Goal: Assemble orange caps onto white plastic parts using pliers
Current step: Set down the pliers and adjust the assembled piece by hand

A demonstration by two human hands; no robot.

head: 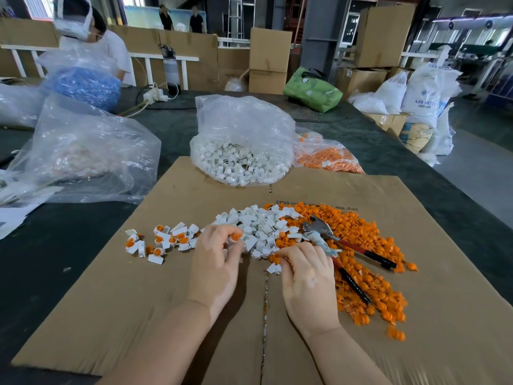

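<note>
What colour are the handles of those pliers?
Red with black tips, seen from the head camera: pliers.

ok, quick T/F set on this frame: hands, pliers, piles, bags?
1. The left hand pinches an orange cap. True.
2. The right hand grips the pliers. False: they lie on the orange cap pile, unheld.
3. Finished capped parts lie left of the white parts pile. True.
4. The bag of white parts sits on the floor. False: on the table, at the cardboard sheet's far edge.
</note>
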